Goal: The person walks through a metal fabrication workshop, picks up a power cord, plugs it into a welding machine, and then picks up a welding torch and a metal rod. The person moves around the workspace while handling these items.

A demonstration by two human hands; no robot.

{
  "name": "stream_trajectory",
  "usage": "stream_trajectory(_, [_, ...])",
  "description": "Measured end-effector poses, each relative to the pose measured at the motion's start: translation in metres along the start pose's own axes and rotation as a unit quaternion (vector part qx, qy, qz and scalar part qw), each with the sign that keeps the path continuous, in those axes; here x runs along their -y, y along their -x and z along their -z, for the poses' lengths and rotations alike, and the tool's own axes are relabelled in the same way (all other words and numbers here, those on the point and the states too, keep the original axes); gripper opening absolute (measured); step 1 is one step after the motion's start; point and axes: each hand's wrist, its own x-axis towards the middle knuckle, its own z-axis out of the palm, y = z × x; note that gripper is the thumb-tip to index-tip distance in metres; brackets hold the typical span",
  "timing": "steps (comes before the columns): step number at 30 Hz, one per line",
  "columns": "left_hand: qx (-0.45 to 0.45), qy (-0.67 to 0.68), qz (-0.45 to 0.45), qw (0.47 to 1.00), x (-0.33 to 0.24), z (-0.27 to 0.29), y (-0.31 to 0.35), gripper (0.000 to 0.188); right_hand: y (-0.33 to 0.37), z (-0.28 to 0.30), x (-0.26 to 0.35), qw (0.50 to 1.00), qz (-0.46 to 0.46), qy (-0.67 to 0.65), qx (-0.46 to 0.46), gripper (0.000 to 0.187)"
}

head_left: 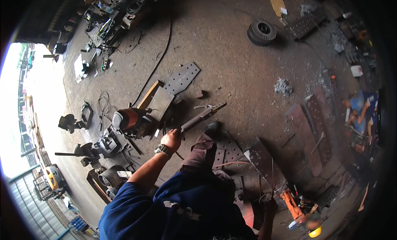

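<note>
My left hand, with a watch on its wrist, is closed around the grey cylindrical handle of what looks like a welding electrode holder. Its jaw end points away to the upper right, above the concrete floor. Low on the right, my right hand is in shadow, closed on a thin straight rod that sticks up from it. A dark steel plate lies just beyond that rod. My boot stands on the floor below the electrode holder.
Left of my left hand stands a red-and-black machine, beside a holed steel plate. A wire spool sits farther off. Two people work at the right; a person in orange is lower right. A cable crosses the floor.
</note>
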Motion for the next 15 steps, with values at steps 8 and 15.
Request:
stream_trajectory(8, [-0.083,0.109,0.114,0.984,0.032,0.021,-0.036,0.031,-0.141,0.23,0.165,0.828,-0.085,-0.552,-0.06,0.025])
stream_trajectory(15, [-0.069,0.107,0.213,0.969,0.018,0.04,-0.037,0.032,-0.281,0.367,0.229,0.568,0.029,-0.823,-0.015,0.03])
